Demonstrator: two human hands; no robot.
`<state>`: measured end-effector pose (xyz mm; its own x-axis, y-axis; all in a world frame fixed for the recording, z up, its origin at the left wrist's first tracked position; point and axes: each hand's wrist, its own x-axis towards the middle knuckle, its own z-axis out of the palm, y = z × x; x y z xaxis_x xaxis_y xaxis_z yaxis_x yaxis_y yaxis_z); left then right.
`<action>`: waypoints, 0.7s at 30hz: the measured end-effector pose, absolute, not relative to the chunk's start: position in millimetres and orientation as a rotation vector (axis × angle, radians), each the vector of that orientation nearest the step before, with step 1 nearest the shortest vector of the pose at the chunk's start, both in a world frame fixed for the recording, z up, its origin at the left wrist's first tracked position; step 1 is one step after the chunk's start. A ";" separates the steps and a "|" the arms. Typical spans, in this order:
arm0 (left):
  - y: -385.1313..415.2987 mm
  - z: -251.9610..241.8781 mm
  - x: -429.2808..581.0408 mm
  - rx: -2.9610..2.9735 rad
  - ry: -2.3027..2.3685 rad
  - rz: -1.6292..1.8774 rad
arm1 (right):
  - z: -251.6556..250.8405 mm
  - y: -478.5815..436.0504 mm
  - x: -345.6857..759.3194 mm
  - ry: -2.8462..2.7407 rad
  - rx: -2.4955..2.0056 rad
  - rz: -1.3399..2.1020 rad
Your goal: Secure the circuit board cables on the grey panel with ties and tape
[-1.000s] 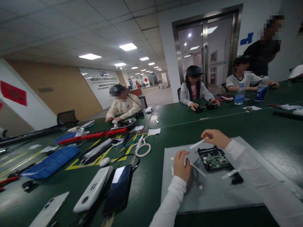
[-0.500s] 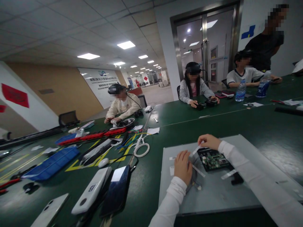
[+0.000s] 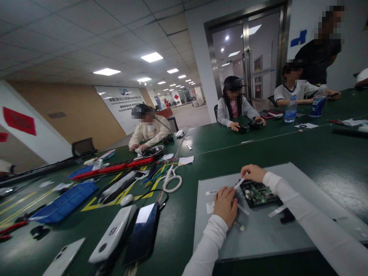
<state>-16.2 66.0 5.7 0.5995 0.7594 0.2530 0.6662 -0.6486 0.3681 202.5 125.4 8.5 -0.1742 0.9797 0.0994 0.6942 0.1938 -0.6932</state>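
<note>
A grey metal panel [image 3: 273,241] lies on the table, with a green circuit board [image 3: 260,194] on it. My right hand [image 3: 254,173] pinches the upper end of a white strip of tape [image 3: 239,183] just above the board's left corner. My left hand [image 3: 225,206] rests palm down on the panel left of the board, fingers laid out over it near the strip's lower end. Grey wires with a small connector [image 3: 240,227] emerge from beneath this hand. Another tape strip [image 3: 243,209] sits beside it. A third strip [image 3: 277,211] lies below the board, by a black part [image 3: 287,216].
Left of the panel are a dark phone [image 3: 142,234], a white device [image 3: 113,233] and another phone [image 3: 64,257]. Farther back lie a blue tray [image 3: 64,203], coiled white cable [image 3: 172,184] and red power strips [image 3: 115,167]. Other people sit across the green table [image 3: 224,157].
My left hand has shifted slightly right and down, covering more of the wires and the nearby tape. The right hand still pinches its strip. The view has moved a little.
</note>
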 end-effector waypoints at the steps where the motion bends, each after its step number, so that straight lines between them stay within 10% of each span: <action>1: 65.9 6.1 -16.1 2.592 1.179 0.574 | 8.9 125.1 202.5 -1.939 -1.563 0.691; 21: 62.5 10.9 -15.6 2.590 1.165 0.527 | 15.8 121.9 203.5 -1.979 -1.675 0.608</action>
<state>-15.6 62.5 10.9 0.6145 0.7574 0.2208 0.6661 -0.6481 0.3692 203.5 121.9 15.8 -0.1410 0.9875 0.0708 0.7773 0.1547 -0.6098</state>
